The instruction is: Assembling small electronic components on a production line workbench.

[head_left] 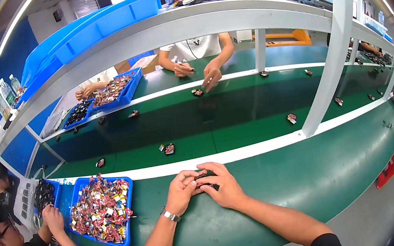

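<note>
The small dark part (206,180) was mostly hidden between the left hand (182,192) and right hand (222,185); its shape was unclear.

Both forearms rose from the lower edge, bare, converging. The left hand (181,191) — a watch on its wrist — met the right hand (222,185), fingers curled, fingertips pinched together.
</note>
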A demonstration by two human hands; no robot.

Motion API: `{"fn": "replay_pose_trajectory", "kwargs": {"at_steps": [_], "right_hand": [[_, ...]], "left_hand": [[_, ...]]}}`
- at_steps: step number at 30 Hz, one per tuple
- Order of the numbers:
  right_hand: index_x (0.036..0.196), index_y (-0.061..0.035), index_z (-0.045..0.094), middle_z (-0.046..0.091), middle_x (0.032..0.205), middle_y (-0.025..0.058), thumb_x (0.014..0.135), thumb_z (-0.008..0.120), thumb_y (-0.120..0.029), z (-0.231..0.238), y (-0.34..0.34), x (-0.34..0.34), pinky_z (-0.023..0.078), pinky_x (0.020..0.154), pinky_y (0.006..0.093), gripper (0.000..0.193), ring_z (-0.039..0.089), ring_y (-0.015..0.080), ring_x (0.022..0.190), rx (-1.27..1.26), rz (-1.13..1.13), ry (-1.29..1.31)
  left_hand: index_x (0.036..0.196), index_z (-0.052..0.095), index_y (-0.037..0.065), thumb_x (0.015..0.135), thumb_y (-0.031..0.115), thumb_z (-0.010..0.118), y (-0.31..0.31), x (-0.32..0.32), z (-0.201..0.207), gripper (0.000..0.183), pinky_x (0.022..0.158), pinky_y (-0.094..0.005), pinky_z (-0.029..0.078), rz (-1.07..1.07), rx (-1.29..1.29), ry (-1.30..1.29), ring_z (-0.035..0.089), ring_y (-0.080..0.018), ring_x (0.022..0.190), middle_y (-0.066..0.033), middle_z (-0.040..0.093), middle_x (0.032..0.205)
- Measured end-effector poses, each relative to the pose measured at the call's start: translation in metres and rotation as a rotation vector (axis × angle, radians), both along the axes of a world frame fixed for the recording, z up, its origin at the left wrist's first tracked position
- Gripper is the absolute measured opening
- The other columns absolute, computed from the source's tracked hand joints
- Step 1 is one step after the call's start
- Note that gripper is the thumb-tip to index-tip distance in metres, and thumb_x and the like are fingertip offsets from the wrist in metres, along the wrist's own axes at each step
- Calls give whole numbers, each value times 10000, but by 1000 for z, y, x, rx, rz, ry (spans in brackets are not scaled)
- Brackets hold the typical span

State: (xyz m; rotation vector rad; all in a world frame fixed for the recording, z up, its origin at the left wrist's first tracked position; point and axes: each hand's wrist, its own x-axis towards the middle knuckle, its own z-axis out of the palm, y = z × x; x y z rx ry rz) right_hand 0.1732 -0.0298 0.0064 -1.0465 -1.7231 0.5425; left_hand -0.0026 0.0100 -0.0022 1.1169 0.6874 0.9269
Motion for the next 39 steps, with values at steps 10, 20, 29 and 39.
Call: {"fn": "replay_pose_trajectory", "kwargs": {"at_steps": [10,20,29,39], "right_hand": [[971,-64,675,572,1229,97,778,687,-46,5,-2,3,456,966,400,194,507,305,1177,37,-67,-21],[952,-46,658,596,1100,80,774,692,-20,6,1,0,517,809,358,183,582,270,999,156,-137,-37],[937,-72,699,593,1145,79,760,701,-21,7,0,2,514,825,352,184,567,267,1042,89,-91,-69],[954,-112,730,559,1289,54,801,695,-96,-8,5,5,414,1016,391,158,467,283,1218,-137,-39,71]], "left_hand": [[1162,476,29,962,41,527,0,1,4,207,910,-410,560,-33,-30,-85,628,-240,1078,-159,603,1197],[1170,471,26,961,16,507,1,0,2,212,917,-420,557,-38,-34,-72,634,-237,1056,-145,629,1138],[1177,480,15,955,11,513,1,2,5,225,923,-411,554,-29,-32,-49,623,-238,1081,-159,606,1184],[1156,488,1,954,16,519,0,3,5,205,920,-407,557,-40,-24,-10,621,-260,1096,-213,573,1247]]}}
